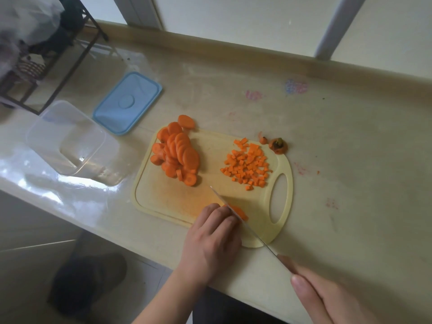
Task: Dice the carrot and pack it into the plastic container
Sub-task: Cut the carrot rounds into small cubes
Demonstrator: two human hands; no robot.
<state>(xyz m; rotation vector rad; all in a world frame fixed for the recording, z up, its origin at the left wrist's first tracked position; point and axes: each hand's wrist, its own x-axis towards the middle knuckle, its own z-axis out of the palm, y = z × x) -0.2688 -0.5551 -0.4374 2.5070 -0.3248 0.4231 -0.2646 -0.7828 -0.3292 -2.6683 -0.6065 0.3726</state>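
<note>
Fingers [219,213] of our left hand [210,242] curl down onto a few stacked carrot slices [237,210] at the near edge of the cutting board [168,197], pinning them while our right hand [327,298] wraps round the handle of the knife [233,210], whose blade lies across that stack. We judge these slices stiff, light and a little slick when wet, apt to slide or roll under the blade, so we hold them from above with fingertips tucked back from the edge. Further up the board, a heap of uncut carrot rounds [177,153] sits on the left and a spread of carrot dice [247,166] on the right; small and loose, the dice are best scooped, not pinched. Beyond, on the table [350,136], lie the carrot top [277,145], the clear plastic container [67,136] with no carrot in it, and its blue lid [127,102].
</note>
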